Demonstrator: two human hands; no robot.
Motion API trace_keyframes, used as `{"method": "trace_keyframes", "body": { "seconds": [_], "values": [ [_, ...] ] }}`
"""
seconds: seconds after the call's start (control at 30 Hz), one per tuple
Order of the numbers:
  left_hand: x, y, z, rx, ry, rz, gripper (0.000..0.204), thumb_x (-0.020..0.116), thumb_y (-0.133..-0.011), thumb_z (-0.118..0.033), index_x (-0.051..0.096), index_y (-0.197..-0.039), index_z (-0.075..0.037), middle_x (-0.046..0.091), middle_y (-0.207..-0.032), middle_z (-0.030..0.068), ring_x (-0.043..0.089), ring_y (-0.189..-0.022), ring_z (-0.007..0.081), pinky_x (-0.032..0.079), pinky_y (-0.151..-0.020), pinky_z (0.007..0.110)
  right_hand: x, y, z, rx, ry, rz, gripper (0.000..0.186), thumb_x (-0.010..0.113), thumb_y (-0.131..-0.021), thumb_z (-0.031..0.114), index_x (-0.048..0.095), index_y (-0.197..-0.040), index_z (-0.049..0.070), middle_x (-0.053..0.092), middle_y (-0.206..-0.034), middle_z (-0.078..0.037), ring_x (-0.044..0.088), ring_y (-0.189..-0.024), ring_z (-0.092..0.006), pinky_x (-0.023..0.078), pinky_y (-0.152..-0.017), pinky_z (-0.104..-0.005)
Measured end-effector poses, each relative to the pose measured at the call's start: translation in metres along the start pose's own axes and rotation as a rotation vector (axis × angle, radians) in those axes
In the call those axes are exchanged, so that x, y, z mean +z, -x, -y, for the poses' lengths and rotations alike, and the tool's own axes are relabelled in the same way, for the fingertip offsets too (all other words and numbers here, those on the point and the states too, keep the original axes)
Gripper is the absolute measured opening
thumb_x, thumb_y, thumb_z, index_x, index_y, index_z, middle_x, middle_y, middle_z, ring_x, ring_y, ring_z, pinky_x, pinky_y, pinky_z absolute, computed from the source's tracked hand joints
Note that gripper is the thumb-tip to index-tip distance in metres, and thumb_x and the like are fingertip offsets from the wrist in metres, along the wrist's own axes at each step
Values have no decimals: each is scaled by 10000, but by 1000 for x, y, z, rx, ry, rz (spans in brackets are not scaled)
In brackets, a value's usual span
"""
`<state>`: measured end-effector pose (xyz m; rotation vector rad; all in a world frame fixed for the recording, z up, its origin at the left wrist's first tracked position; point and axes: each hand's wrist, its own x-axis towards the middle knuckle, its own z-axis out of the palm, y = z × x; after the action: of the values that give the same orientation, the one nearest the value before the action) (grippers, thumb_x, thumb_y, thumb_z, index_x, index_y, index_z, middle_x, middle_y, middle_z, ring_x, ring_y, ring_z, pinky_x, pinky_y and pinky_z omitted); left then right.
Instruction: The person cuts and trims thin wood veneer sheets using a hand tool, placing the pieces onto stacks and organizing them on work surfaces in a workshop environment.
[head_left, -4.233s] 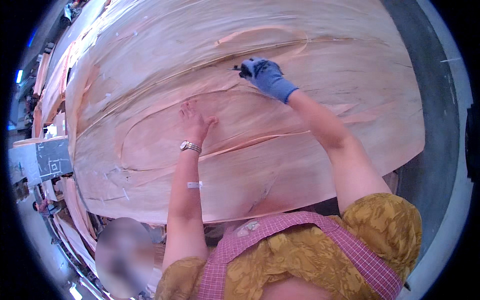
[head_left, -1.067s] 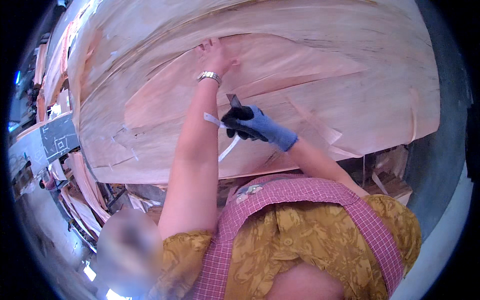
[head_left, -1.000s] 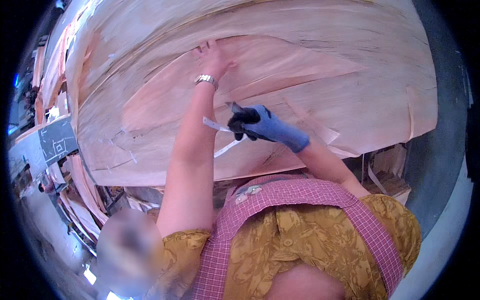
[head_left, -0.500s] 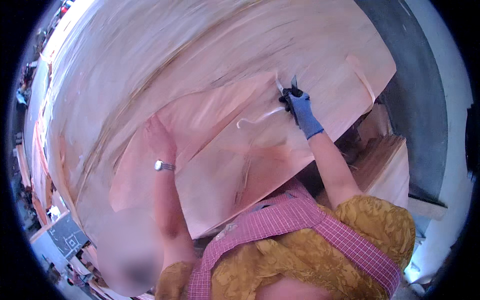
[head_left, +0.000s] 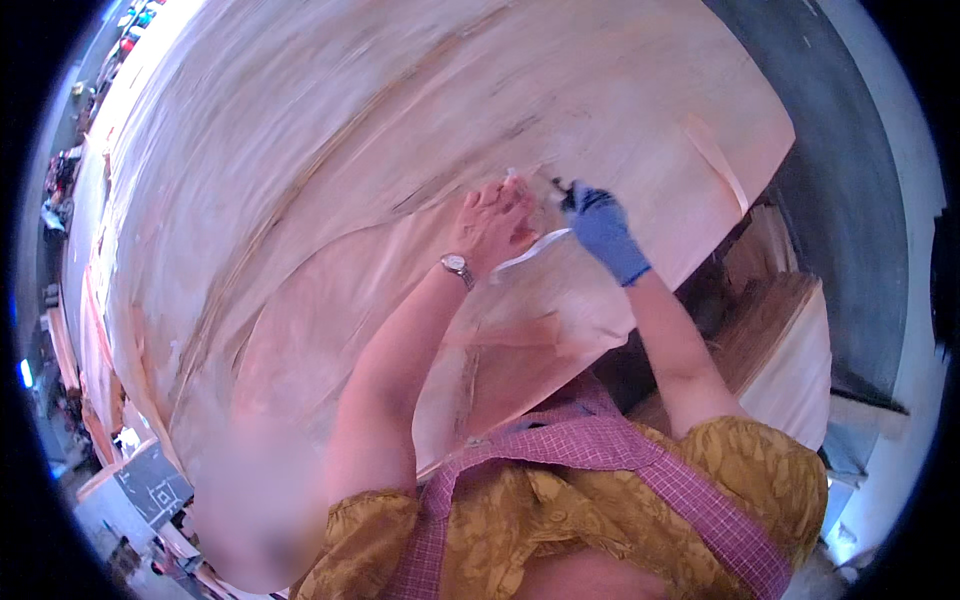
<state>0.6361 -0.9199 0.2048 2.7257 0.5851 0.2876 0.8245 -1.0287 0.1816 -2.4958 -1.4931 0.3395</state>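
A thin, pale wood veneer sheet (head_left: 330, 270) with a curved edge lies over a larger veneer sheet (head_left: 600, 90). My bare left hand (head_left: 497, 222), with a wristwatch on its wrist, rests on the veneer, its fingers reaching forward. A small white bit (head_left: 512, 173) shows at its fingertips. Close by on the right, my right hand (head_left: 603, 230), in a blue glove with dark fingers, is closed on a dark knife (head_left: 562, 187), mostly hidden and blurred. A narrow white strip (head_left: 535, 248) trails from beside the right hand toward the left wrist.
A loose veneer strip (head_left: 720, 165) lies near the sheet's right edge. Below that edge stands a stack of brown wood sheets (head_left: 745, 345). A dark grey surface (head_left: 830, 140) runs along the right. Part of the lower left is blurred out.
My left hand has moved right and away from me, from the veneer's left part to beside the right hand. The right hand has turned and shifted slightly, and the knife's blade shows less.
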Motion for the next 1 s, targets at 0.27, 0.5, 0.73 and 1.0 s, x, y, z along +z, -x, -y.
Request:
{"method": "trace_keyframes", "body": {
  "seconds": [0.27, 0.5, 0.73, 1.0],
  "values": [
    [-9, 71, 47, -195, 211, -220, 395, 596, -882, -321, 580, -1219, -114, 462, -1414, 136, 446, -1260, 308, 343, -1052, 443, -117, -13, 109, -94, -996, 106, 252, 560, -933, 79, 598, -1176, 26, 670, -855, -45, 598, -639, -78, 441, -485, -206],
    [-32, 284, 142, -736, -88, -740, 429, 557, -856, -60, 502, -1281, -71, 544, -1295, 176, 507, -1201, 348, 387, -1025, 480, 41, -2, 342, -269, -1052, 622, 242, 645, -904, 253, 624, -943, 15, 659, -685, -63, 531, -464, -101, 415, -412, -247],
    [-90, 290, 164, -706, -2, -410, 593, 577, -896, -218, 369, -1447, -143, 447, -1436, 119, 474, -1226, 296, 381, -977, 432, 117, -29, 428, -397, 19, 310, 473, 669, -824, 427, 623, -920, -33, 694, -789, -181, 692, -660, -235, 546, -615, -367],
    [-84, 298, 179, -620, -280, -231, 526, 551, -892, -389, 455, -1403, -306, 405, -1477, 61, 459, -1168, 256, 372, -915, 431, 89, 36, 396, -238, -143, 439, 311, 570, -892, 329, 645, -1015, 53, 697, -781, -147, 680, -782, -332, 516, -764, -466]
  ]
}}
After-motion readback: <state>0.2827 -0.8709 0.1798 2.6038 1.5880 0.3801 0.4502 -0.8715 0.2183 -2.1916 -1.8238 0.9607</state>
